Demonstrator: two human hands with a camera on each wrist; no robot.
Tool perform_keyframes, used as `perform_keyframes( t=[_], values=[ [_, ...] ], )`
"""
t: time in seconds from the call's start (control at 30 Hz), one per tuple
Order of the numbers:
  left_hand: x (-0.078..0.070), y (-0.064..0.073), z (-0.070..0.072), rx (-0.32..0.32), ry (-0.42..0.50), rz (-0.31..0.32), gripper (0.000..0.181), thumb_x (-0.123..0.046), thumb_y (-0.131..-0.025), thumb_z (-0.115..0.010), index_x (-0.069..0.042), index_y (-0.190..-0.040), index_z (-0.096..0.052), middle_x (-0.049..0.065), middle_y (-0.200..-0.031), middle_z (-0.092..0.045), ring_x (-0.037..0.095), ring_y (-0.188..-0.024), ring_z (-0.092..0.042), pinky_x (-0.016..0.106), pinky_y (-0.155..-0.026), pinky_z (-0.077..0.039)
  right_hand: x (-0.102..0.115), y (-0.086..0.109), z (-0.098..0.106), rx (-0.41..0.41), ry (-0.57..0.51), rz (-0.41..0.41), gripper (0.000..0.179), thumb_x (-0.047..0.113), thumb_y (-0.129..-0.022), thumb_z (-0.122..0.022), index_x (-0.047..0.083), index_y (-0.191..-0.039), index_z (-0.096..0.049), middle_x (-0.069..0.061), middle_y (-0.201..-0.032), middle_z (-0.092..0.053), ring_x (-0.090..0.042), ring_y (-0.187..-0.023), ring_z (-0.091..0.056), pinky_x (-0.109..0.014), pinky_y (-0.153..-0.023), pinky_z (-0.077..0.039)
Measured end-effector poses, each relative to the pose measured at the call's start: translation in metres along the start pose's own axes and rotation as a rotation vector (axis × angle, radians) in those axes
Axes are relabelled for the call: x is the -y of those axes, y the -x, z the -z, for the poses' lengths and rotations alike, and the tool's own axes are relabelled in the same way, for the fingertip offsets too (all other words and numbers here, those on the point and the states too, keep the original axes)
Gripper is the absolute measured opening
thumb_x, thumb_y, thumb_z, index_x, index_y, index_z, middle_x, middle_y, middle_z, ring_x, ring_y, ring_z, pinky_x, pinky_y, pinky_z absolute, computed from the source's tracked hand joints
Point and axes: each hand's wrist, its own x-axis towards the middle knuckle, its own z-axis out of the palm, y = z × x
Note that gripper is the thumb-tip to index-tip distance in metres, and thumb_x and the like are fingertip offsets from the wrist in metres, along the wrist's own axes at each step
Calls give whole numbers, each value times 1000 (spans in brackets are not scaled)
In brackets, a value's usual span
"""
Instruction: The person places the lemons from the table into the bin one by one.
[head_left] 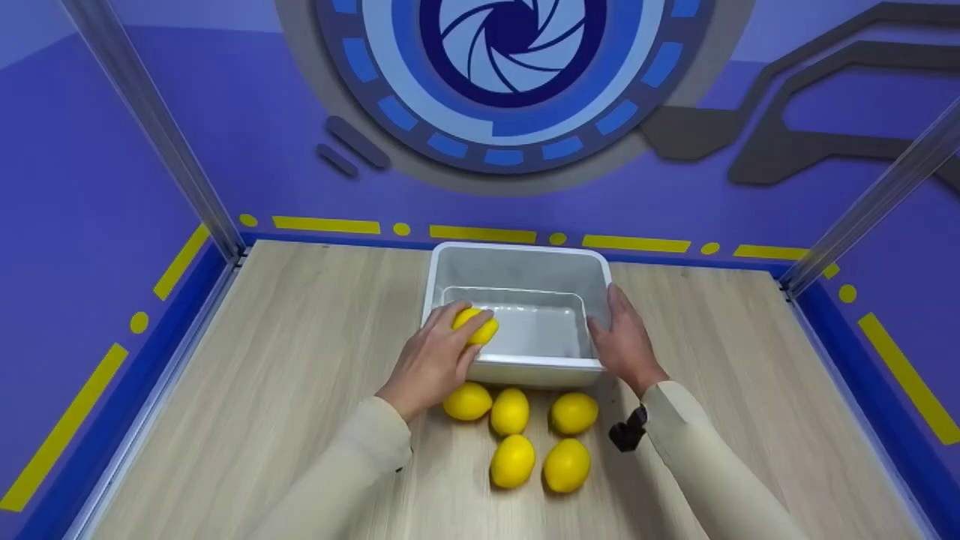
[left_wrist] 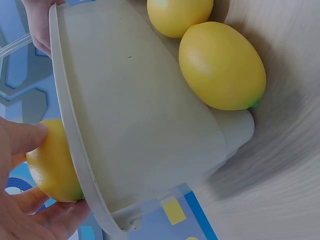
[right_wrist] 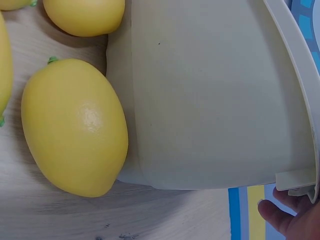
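Note:
My left hand grips a yellow lemon at the front left of a grey plastic bin, just over its rim. In the left wrist view, thumb and fingers close round this lemon, which is next to the bin's rim. On the bin's right side my right hand holds the rim, thumb on the inner side and fingers outside. The right wrist view shows only part of that hand under the rim. No lemon shows on the visible part of the bin's floor.
Several lemons lie on the wooden tabletop in front of the bin, the nearest close to its front wall. A blue-purple panel stands behind the bin, with side panels left and right. Metal posts mark the corners.

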Motion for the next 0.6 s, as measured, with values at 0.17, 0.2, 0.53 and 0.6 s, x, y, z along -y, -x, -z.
perform_keyframes(
  t=[0.17, 0.2, 0.53, 0.6],
  values=[
    [1, 0, -1, 6, -1, 7, 45, -25, -96, -59, -27, -139, -50, 7, -142, -47, 24, -128, -49, 41, -99, -51, 0, 0, 0, 9, -8, -20, 73, 31, -102, -45, 11, -156, 1, -10, -164, -3, -31, -151, -8, -53, -121, -11],
    [1, 0, -1, 7, 0, 10, 45, -25, -96, -59, -27, -139, -50, 7, -143, -47, 24, -128, -48, 40, -99, -51, 0, 0, 0, 7, -11, -22, 73, 31, -102, -45, 12, -156, 0, -10, -164, -3, -31, -151, -8, -52, -121, -11],
    [2, -1, -4, 20, 17, 32, 45, -24, -95, -60, -28, -139, -50, 6, -143, -47, 23, -129, -48, 40, -101, -50, 2, 0, -1, 11, -16, -40, 73, 32, -102, -44, 15, -156, 2, -7, -164, -2, -29, -152, -6, -52, -121, -11],
    [3, 0, -5, 25, 17, 39, 45, -25, -95, -60, -28, -139, -50, 6, -143, -47, 23, -129, -48, 40, -101, -50, 2, 0, -1, 14, -15, -42, 73, 32, -102, -44, 15, -156, 2, -7, -164, -2, -29, -152, -6, -52, -121, -10]
  ],
)
